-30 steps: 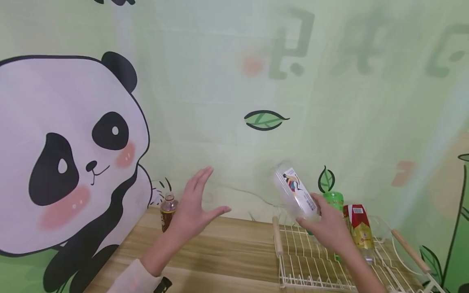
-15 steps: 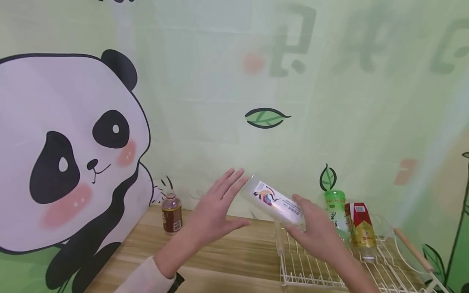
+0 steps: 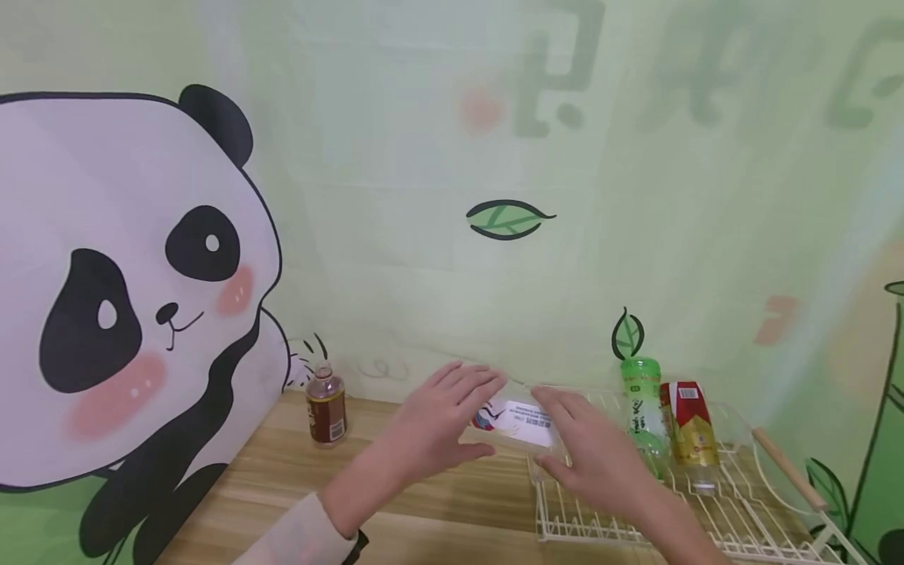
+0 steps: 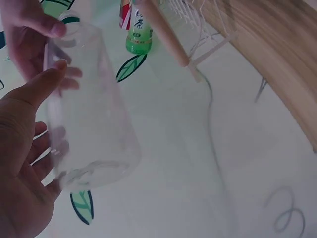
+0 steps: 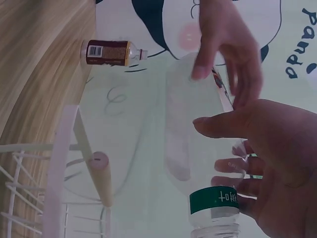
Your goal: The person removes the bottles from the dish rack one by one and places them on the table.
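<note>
Head view: at lower centre a clear bottle lies nearly level above the table, between two hands. The right hand grips it near the neck, thumb on one side and fingers on the other, which seemingly leaves the base end free for the left hand. That hand has its fingers extended and thumb spread around the base end; whether it touches is hard to tell. The label faces the head camera, perhaps simply because of how the right hand is turned.

At lower right, a green bottle and a red-and-gold carton lean in the wire rack, probably propped by its bars. A brown-labelled bottle stands upright at lower left.

The right hand hides the neck in the head view; the right wrist frame shows a green band but cuts off the mouth, so a cap cannot be confirmed.
</note>
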Demonstrator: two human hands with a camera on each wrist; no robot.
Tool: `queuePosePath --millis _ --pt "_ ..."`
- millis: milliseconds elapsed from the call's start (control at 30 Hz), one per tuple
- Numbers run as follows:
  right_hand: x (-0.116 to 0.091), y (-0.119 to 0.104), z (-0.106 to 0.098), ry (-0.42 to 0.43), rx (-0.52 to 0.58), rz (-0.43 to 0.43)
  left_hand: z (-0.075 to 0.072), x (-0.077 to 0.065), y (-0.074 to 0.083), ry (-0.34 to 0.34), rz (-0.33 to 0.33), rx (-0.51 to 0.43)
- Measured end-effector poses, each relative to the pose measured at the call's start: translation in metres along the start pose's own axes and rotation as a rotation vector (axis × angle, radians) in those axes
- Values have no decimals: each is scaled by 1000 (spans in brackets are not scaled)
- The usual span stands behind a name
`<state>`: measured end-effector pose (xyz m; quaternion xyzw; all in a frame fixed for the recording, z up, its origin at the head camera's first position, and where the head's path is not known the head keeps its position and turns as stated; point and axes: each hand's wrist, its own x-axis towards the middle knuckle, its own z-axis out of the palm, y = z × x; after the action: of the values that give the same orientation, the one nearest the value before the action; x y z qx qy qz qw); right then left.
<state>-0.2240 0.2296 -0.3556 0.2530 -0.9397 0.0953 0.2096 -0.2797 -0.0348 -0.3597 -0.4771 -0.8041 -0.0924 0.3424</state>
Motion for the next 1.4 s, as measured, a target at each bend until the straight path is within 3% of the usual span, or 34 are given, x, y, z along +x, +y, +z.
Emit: queuePosePath --millis 167,467,1133,1400 --pt "-2 -7 -3 -15 5 -56 7 -5 5 -53 -32 -18" --pt "-2 -6 -2 -17 10 -48 15 -7 6 -90 -74 -15" --pt "-1 -7 1 -45 59 -51 15 -11 2 -165 -121 -12" --pt "0 -8 -1 -70 84 -25 15 -11 1 -162 -121 -20"
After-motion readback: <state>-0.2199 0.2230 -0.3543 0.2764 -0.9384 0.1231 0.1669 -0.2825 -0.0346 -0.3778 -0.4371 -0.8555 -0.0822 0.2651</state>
